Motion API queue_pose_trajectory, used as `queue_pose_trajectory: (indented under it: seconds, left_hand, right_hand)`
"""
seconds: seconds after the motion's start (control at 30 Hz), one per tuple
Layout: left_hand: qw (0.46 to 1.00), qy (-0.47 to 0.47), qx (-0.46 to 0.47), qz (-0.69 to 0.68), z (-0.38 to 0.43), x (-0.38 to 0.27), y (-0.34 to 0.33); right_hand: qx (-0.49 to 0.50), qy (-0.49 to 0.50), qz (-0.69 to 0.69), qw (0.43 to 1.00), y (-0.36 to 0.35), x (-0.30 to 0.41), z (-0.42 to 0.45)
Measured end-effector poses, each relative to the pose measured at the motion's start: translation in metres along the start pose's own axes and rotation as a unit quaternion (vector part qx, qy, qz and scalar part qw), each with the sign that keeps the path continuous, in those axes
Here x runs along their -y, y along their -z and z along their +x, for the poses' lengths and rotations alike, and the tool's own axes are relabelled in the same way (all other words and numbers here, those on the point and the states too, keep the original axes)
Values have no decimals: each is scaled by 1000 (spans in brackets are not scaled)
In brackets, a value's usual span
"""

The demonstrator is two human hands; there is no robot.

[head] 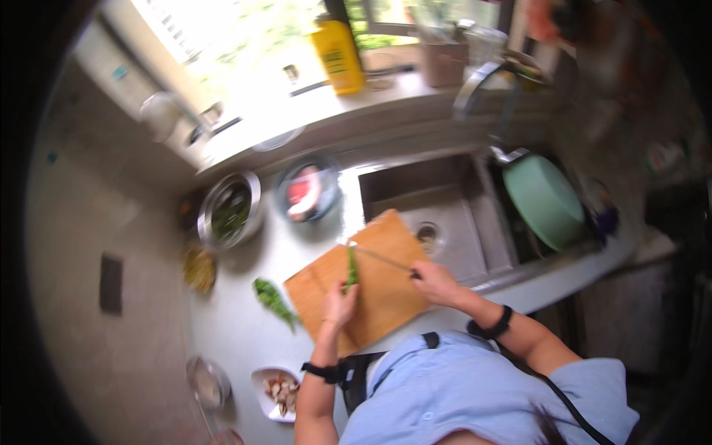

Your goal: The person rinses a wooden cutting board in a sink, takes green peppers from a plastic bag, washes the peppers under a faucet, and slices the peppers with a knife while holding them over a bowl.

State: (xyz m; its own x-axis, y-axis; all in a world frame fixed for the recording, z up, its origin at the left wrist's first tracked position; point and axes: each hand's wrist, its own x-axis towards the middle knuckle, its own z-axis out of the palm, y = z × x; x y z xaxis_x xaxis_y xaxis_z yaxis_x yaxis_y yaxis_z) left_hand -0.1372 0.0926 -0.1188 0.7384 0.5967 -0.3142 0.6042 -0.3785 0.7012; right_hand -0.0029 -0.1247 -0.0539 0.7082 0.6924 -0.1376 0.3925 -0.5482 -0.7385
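Note:
A wooden cutting board (pixel 389 289) lies at an angle before me, its far corner jutting over the sink edge. My left hand (pixel 339 303) grips a green pepper (pixel 352 267), or a similar long green vegetable, on the board. In my right hand (pixel 436 283) is the handle of a knife (pixel 384 258). Its blade reaches left across the board, and the tip is close to the far end of the green vegetable. Left of the board, more green vegetables (pixel 273 300) rest on the counter. Blur hides whether the blade touches the vegetable.
A steel bowl of dark greens (pixel 231 214) and a bowl with packaged meat (pixel 306 192) stand at the back left. Beyond the board is a steel sink (pixel 445 222), with a mint-green basin (pixel 544 200) tilted on its right. A white dish of chopped pieces (pixel 281 392) sits near my left arm.

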Motion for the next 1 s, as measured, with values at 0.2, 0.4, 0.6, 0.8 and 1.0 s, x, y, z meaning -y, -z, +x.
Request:
queue_pose_trajectory:
  seconds: [0.2,0.4,0.6,0.8,1.0]
  left_hand:
    - [996,-57,-5,72,-25,-48,21]
    - [986,-47,-69,143,-23,-24,-1]
    - [984,-57,-106,132,-35,-14,14]
    - [968,-116,-120,190,-22,-25,28]
    - [957,-179,-100,206,-18,-15,21]
  right_hand:
    - [0,3,40,999,14,-9,-7]
    - [-17,-28,96,995,11,-41,-28]
    - [4,6,88,996,-4,-19,-18]
    - [-99,85,-44,991,7,8,2]
    - [-200,96,-107,969,39,-10,-9]
